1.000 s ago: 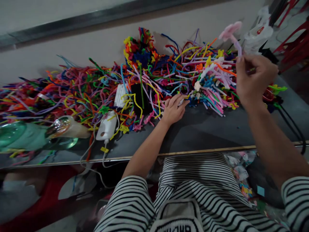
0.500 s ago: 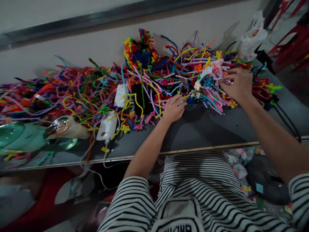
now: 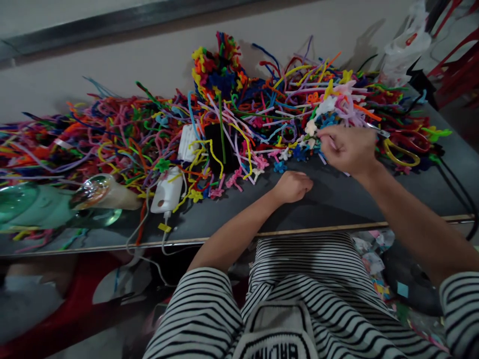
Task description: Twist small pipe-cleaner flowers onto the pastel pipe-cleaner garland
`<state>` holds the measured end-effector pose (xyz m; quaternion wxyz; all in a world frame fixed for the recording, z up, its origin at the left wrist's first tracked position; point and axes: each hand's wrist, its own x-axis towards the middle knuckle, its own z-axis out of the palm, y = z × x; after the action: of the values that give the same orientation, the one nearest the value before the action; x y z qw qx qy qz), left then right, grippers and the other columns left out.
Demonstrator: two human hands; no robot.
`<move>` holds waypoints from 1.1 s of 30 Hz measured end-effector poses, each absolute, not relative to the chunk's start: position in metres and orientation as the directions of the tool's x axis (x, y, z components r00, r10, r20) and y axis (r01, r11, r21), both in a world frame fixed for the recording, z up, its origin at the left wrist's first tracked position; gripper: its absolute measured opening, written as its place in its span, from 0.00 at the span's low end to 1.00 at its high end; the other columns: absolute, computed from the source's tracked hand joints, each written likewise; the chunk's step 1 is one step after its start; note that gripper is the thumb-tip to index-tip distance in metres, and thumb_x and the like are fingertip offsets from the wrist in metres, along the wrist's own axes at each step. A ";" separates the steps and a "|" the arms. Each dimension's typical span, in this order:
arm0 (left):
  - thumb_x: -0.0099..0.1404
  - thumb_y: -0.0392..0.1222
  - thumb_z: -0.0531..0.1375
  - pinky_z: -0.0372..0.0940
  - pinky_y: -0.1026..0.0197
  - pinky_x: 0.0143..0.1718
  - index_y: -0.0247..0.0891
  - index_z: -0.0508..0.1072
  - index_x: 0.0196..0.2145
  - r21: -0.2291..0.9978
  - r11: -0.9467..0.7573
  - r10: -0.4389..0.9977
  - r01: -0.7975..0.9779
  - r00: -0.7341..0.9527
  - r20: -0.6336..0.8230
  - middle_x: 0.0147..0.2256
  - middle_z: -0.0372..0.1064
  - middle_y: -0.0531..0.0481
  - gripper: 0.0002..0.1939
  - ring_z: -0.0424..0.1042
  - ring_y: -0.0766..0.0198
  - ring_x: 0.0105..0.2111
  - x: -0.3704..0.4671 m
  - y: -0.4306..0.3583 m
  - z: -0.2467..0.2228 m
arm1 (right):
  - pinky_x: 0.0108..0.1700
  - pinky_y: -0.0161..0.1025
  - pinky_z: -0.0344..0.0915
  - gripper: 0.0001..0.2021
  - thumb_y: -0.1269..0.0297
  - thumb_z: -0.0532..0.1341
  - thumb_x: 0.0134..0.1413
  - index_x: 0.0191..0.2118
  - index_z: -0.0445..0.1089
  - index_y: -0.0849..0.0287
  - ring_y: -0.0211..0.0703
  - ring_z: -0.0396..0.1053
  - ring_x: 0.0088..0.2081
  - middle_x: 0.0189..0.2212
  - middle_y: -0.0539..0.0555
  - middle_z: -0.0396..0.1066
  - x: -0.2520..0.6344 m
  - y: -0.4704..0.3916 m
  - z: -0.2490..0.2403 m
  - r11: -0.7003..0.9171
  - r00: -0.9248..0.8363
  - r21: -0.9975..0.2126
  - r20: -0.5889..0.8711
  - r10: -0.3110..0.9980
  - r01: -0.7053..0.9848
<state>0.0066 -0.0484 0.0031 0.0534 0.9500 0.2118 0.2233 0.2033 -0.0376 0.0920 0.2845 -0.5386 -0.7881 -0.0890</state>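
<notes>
Left hand: curling closed, knuckles up, hovering over or resting on the front part of the dark grey bench; which of the two, cannot tell. Nothing is showing between its fingers, though their inner side is hiding from view.

Right hand: folding its fingers inward, thumb lying against them, closed. Whether it is gripping anything, cannot tell. It is covering the front of a bundle of pink, white and blue fuzzy pipe-cleaner flowers, which is lying on the bench, blooms and stems spreading behind the knuckles. Contact between the two: unclear.

Just right of this hand, scissors with yellow loop handles are lying at the pile's edge, a red loop handle showing behind them.

Small blue pipe-cleaner flower: sitting beyond the left hand, apart from it. A long, tangled heap of multicoloured pipe cleaners is running along the wall side. A black rectangular object is lying partly under yellow stems, and a white plastic device with a cable is resting nearer the front edge. Far left, a translucent green cup is lying on its side.
</notes>
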 end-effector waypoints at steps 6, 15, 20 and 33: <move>0.56 0.29 0.52 0.60 0.59 0.30 0.39 0.73 0.25 0.116 -0.928 0.369 0.354 0.838 0.402 0.24 0.71 0.49 0.12 0.70 0.62 0.28 0.006 -0.049 -0.003 | 0.34 0.41 0.58 0.19 0.54 0.55 0.65 0.53 0.77 0.51 0.48 0.72 0.32 0.29 0.55 0.78 0.148 -0.017 0.053 0.512 -0.463 -0.137 0.278 0.841 0.848; 0.62 0.30 0.51 0.55 0.57 0.28 0.39 0.72 0.25 0.022 -0.949 0.283 0.314 0.822 0.494 0.21 0.67 0.51 0.14 0.65 0.63 0.25 0.005 -0.051 -0.006 | 0.33 0.36 0.58 0.15 0.58 0.65 0.57 0.50 0.80 0.48 0.40 0.70 0.31 0.29 0.49 0.77 0.123 0.004 0.050 0.564 -0.558 -0.374 0.135 0.818 0.736; 0.62 0.30 0.51 0.54 0.57 0.28 0.39 0.72 0.25 0.024 -0.960 0.257 0.278 0.848 0.463 0.22 0.67 0.50 0.13 0.65 0.63 0.25 0.005 -0.050 -0.007 | 0.33 0.35 0.57 0.15 0.55 0.65 0.60 0.49 0.80 0.52 0.39 0.70 0.30 0.29 0.50 0.77 0.124 0.004 0.045 0.599 -0.631 -0.439 0.089 0.771 0.669; 0.63 0.29 0.49 0.59 0.60 0.30 0.40 0.72 0.25 0.026 -0.935 0.294 0.354 0.731 0.616 0.24 0.71 0.51 0.16 0.68 0.64 0.26 -0.004 -0.047 -0.002 | 0.31 0.37 0.55 0.11 0.56 0.63 0.61 0.42 0.82 0.51 0.42 0.72 0.31 0.29 0.50 0.79 0.177 -0.022 0.045 0.492 -0.488 -0.334 0.100 0.867 0.804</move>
<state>-0.0035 -0.0473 -0.0023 -0.0466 0.9291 0.1745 0.3227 0.1768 -0.0219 0.0449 0.1287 -0.4892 -0.8539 0.1221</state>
